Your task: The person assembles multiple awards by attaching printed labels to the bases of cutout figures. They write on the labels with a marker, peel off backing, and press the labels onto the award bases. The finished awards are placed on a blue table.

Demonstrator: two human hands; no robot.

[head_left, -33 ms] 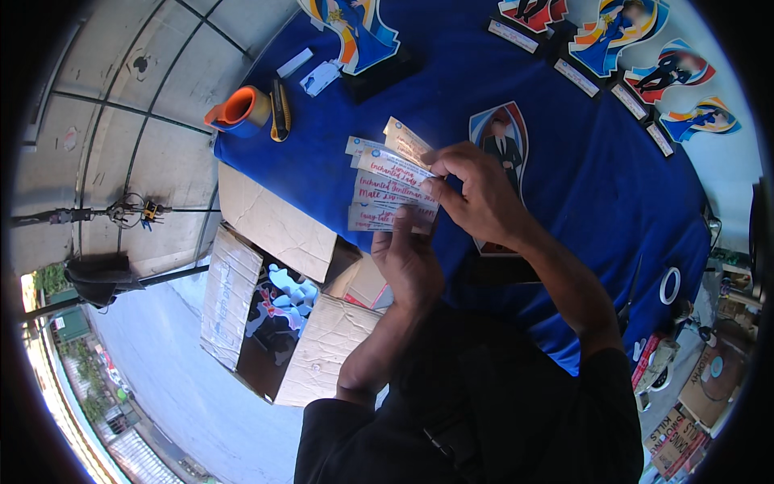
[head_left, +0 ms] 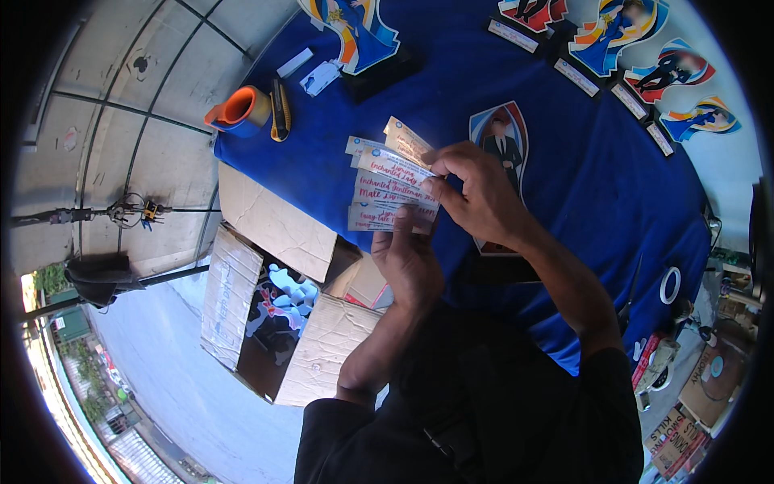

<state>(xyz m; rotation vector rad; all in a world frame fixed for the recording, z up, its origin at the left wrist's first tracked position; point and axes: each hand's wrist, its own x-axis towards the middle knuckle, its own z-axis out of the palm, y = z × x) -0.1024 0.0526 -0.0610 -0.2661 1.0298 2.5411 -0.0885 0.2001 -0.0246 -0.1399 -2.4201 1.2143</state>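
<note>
My left hand (head_left: 409,266) is closed on a fanned stack of printed label strips (head_left: 377,187), its thumb pressed on the lowest ones. The strips are pale, with red script lettering. At the upper right end of the fan, my right hand (head_left: 488,194) pinches one strip (head_left: 408,143), which tilts away from the others and catches the light. Beneath my right forearm, a plaque with a suited figure (head_left: 504,152) lies on the blue-covered table (head_left: 435,89); the arm hides part of it.
Standing cut-out trophies (head_left: 619,36) with label strips line the far right. At the far left are another trophy (head_left: 359,36), a yellow-black utility knife (head_left: 280,113) and an orange-blue round holder (head_left: 256,113). An open cardboard box (head_left: 230,302) holding cut-outs adjoins the table's left edge. A white ring (head_left: 663,287) lies right.
</note>
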